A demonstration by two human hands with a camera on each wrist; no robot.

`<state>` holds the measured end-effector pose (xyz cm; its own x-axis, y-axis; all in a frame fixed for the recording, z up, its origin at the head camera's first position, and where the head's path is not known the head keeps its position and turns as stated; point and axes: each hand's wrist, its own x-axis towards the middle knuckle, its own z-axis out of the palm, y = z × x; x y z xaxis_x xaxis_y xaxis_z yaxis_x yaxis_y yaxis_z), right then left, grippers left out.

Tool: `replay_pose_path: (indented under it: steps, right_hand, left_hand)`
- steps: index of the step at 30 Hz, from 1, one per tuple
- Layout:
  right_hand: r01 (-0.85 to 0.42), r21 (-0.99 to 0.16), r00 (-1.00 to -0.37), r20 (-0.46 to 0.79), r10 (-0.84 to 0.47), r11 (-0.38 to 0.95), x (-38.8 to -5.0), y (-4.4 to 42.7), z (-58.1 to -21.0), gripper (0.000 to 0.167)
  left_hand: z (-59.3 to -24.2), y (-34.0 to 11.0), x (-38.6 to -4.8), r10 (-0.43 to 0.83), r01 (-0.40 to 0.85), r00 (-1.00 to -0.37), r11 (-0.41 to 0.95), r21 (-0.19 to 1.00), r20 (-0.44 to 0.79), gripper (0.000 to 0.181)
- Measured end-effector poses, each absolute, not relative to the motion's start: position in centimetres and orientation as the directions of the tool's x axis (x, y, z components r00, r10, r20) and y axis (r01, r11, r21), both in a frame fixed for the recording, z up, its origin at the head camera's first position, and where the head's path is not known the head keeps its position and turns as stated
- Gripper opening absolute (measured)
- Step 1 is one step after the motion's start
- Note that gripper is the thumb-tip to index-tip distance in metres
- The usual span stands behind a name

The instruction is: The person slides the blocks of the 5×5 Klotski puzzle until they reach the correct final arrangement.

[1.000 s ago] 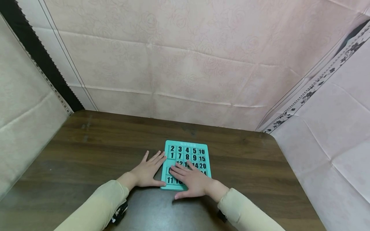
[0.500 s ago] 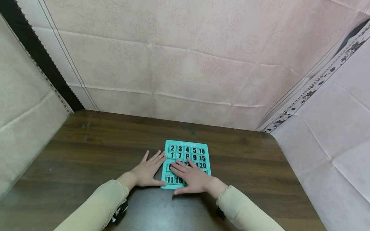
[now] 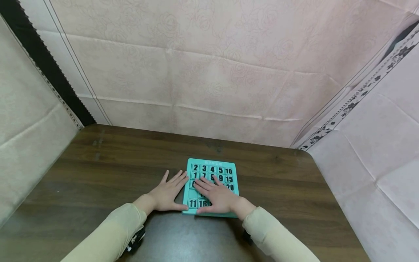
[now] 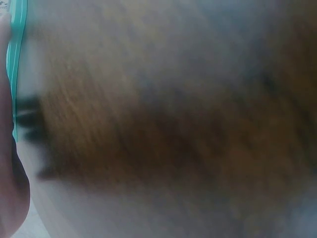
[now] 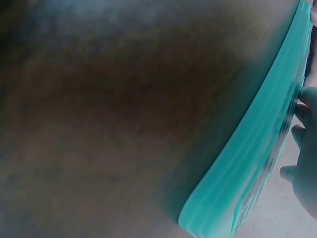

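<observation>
A turquoise number sliding puzzle (image 3: 237, 182) lies flat on the table, with black numerals on its tiles. My left hand (image 3: 166, 196) is spread at its left side, fingertips and thumb tip touching that edge. Over the lower middle of the puzzle lies my right hand (image 3: 218, 199), its fingers extended and fingertips on tiles near the left columns. Several tiles are hidden beneath it. In the right wrist view the puzzle's side (image 5: 237, 153) shows, with fingers (image 5: 307, 139) at its top face. Only a strip of the puzzle (image 4: 16, 59) appears in the left wrist view.
The brown wooden table (image 3: 131, 163) surrounds the puzzle. Pale patterned cloth (image 3: 212, 80) hangs behind the table's back edge, with more cloth at the left and right sides.
My right hand has moved slightly away from me, up across the puzzle. The tile by its fingertips in the left column has slid up too. The left hand stays put.
</observation>
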<state>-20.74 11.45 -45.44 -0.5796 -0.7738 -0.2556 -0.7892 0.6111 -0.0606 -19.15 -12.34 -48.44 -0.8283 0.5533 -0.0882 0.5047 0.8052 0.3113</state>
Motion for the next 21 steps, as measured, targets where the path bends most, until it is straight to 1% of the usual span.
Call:
replay_pose_path:
  steps: [7, 11, 13, 15, 18, 21]
  right_hand:
    - [-0.777, -0.063, -0.593, -0.262, -0.761, 0.627, -20.9, 11.3, -45.3, 0.085]
    - [-0.785, -0.062, -0.588, -0.238, -0.773, 0.617, -20.5, 11.5, -45.2, 0.086]
    - [-0.801, -0.067, -0.568, -0.224, -0.792, 0.594, -20.0, 11.8, -45.1, 0.085]
    - [-0.823, -0.082, -0.536, -0.221, -0.815, 0.563, -19.3, 12.0, -44.9, 0.085]
    - [-0.851, -0.115, -0.479, -0.23, -0.847, 0.512, -18.3, 12.4, -44.7, 0.085]
    - [-0.865, -0.142, -0.442, -0.236, -0.865, 0.481, -17.5, 12.5, -44.7, 0.085]
  left_hand:
    - [-48.4, -12.4, -19.1, 0.557, 0.51, -0.827, 0.801, 0.314, -0.077, 0.101]
    - [-48.5, -12.3, -19.0, 0.556, 0.509, -0.828, 0.801, 0.317, -0.076, 0.101]
    - [-48.5, -12.3, -19.0, 0.555, 0.506, -0.827, 0.803, 0.315, -0.086, 0.102]
    - [-48.6, -12.3, -19.0, 0.556, 0.506, -0.827, 0.803, 0.314, -0.09, 0.103]
    - [-48.6, -12.3, -19.1, 0.556, 0.509, -0.827, 0.802, 0.312, -0.08, 0.103]
    - [-48.6, -12.4, -19.1, 0.559, 0.516, -0.827, 0.798, 0.313, -0.061, 0.101]
